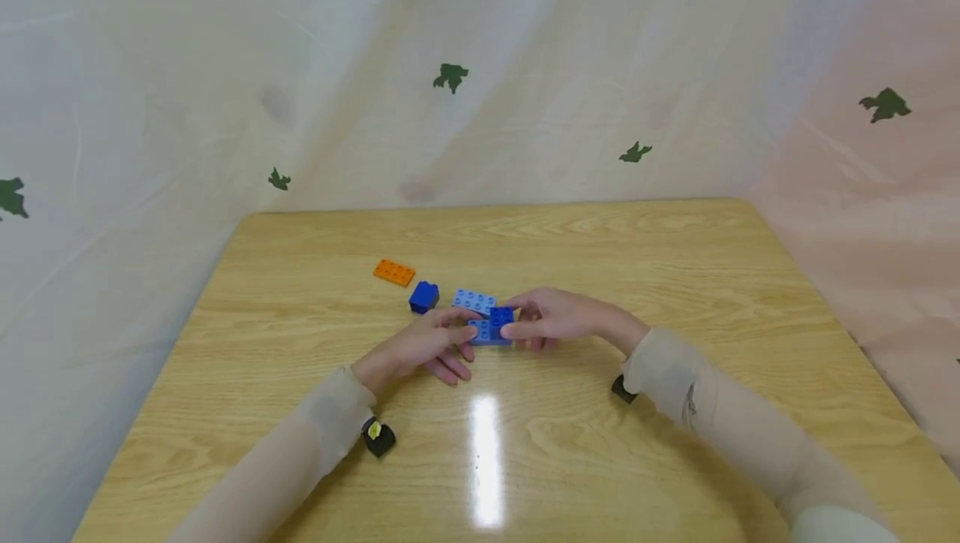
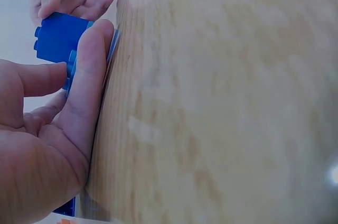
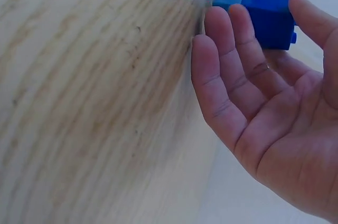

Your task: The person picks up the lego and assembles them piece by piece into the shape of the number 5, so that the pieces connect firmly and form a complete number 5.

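Near the table's middle, a dark blue brick [image 1: 501,320] stands on the right end of a medium blue brick [image 1: 481,331]. My left hand [image 1: 420,345] holds the medium blue brick's left end, the thumb on its studs. From the right, my right hand [image 1: 558,316] pinches the dark blue brick between thumb and index finger. In the right wrist view the other fingers [image 3: 216,68] extend beside the bricks, close over the wood. A light blue brick [image 1: 472,301] with several studs lies just behind, close to both hands.
A second dark blue brick [image 1: 424,296] lies left of the light blue one, beyond my left hand. Farther back and left is a flat orange brick [image 1: 394,272]. The wooden table [image 1: 637,251] reaches back to a hanging cloth [image 1: 525,135] with green bird shapes.
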`<action>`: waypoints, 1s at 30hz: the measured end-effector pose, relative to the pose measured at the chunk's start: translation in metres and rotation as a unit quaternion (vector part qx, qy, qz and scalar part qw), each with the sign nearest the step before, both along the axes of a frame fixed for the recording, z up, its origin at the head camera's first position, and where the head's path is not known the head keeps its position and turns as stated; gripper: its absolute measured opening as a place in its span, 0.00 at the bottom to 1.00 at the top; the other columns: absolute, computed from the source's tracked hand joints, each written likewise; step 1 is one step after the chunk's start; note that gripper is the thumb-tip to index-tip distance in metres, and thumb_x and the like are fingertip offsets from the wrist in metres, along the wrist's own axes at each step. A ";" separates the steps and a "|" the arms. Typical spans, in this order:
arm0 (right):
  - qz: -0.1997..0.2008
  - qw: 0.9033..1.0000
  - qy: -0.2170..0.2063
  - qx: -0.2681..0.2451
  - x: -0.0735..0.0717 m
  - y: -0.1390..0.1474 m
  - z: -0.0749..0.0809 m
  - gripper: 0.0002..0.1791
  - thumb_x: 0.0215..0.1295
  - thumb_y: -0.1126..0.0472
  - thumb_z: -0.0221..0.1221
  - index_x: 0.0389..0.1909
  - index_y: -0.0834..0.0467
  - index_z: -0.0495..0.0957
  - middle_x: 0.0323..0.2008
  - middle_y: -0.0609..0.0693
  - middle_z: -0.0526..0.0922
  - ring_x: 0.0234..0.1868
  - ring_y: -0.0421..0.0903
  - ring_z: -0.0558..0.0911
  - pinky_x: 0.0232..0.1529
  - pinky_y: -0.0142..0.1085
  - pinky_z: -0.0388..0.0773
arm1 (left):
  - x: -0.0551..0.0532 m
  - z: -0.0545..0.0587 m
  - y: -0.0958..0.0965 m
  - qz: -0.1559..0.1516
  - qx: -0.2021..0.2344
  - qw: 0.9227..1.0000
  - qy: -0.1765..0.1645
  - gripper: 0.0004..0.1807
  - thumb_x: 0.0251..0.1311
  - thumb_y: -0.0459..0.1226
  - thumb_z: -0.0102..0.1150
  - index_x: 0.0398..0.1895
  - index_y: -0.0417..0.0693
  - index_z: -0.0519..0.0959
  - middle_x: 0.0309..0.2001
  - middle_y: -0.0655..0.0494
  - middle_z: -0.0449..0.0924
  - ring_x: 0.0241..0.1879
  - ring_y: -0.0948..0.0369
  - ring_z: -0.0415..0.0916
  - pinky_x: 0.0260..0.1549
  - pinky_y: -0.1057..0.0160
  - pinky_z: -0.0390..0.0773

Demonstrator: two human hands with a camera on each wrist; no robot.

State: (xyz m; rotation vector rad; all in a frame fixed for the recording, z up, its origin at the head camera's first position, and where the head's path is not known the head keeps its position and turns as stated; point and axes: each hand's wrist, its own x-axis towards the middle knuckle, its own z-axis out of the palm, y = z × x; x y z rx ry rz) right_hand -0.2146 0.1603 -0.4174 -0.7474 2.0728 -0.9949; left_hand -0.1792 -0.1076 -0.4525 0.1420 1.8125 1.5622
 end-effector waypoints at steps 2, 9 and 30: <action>0.006 1.000 0.021 0.001 -0.003 0.002 0.002 0.35 0.75 0.44 0.57 0.74 0.60 0.65 0.42 0.54 0.83 0.30 0.53 0.85 0.31 0.44 0.84 | 0.000 -0.001 0.001 0.000 0.004 1.000 0.002 0.23 0.77 0.41 0.50 0.71 0.47 0.67 0.40 0.41 0.80 0.33 0.46 0.87 0.30 0.50 0.87; -0.051 0.994 0.093 -0.030 -0.014 -0.001 0.005 0.27 0.76 0.50 0.58 0.68 0.60 0.72 0.53 0.56 0.77 0.28 0.59 0.81 0.31 0.50 0.83 | -0.001 -0.002 0.001 0.004 -0.002 1.000 0.001 0.23 0.76 0.42 0.53 0.69 0.47 0.69 0.38 0.42 0.81 0.31 0.47 0.87 0.28 0.51 0.87; -0.039 0.991 0.127 0.003 -0.035 -0.030 -0.010 0.27 0.68 0.67 0.65 0.66 0.63 0.73 0.55 0.58 0.80 0.45 0.48 0.83 0.41 0.35 0.83 | -0.001 -0.001 0.000 0.006 0.001 1.000 -0.006 0.23 0.75 0.41 0.53 0.68 0.45 0.70 0.36 0.42 0.81 0.30 0.48 0.87 0.28 0.52 0.87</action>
